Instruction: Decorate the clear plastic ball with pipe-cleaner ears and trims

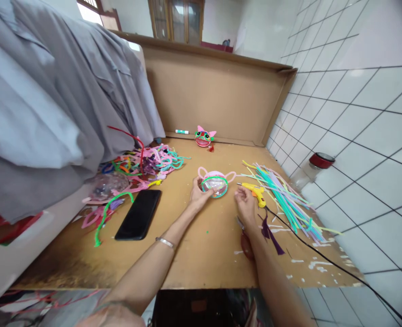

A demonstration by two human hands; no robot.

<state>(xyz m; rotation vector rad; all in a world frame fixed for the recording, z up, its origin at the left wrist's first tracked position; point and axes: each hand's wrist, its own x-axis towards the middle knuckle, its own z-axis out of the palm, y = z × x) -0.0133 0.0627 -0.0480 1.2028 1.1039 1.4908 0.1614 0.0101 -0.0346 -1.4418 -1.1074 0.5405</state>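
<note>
Head view: left grip (199, 196) closed on pink-eared craft (217, 183); right grip (245, 203) beside yellow glue gun (257, 191), closure unclear

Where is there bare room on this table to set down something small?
Two patches of tabletop look nearly bare: between the left forearm and the brownish handle by the right wrist, and between the phone and left hand. It's crowded left, with the heap of fuzzy stems, and right, with the yellow glue gun and stem bundle.

There are one left hand (200, 196), one right hand (246, 204), one yellow glue gun (258, 192) and one black phone (138, 215). I count two eared figures (215, 186) (203, 137), one red-lidded jar (308, 173) and one green-and-white tube (182, 131).
</note>
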